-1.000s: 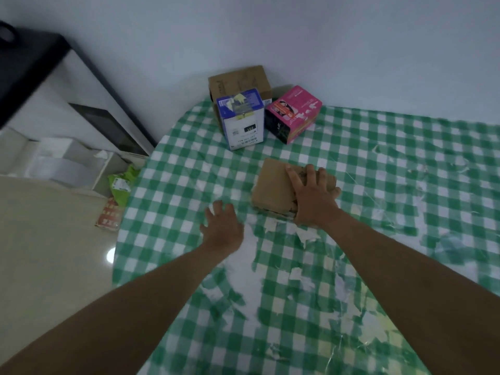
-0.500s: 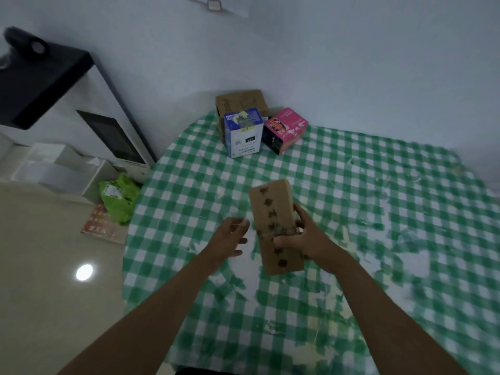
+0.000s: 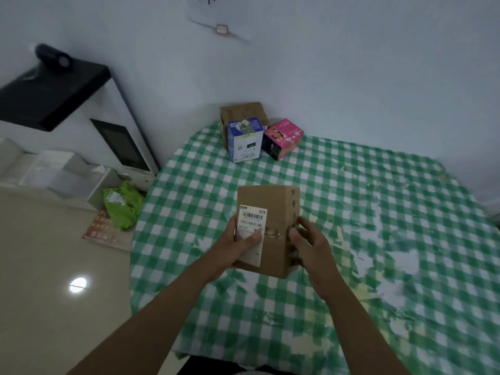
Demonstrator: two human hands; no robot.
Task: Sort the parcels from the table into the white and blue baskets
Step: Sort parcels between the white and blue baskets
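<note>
The white shipping label (image 3: 251, 228) on the brown parcel (image 3: 273, 231) carries a barcode and the code "538-G-538AEL-888", with "NA" below it. Other print is too blurred to read.

In front of me stands a table spread with a worn green-and-white checked plastic cloth (image 3: 351, 185), its print scuffed away in pale patches near me and to my right. At its far edge, by the wall, a plain brown cardboard box (image 3: 243, 110) sits behind a blue-and-white carton (image 3: 244, 140), the two close together. Just beside the carton, on its right, lies a pink and black carton (image 3: 282, 138).
</note>
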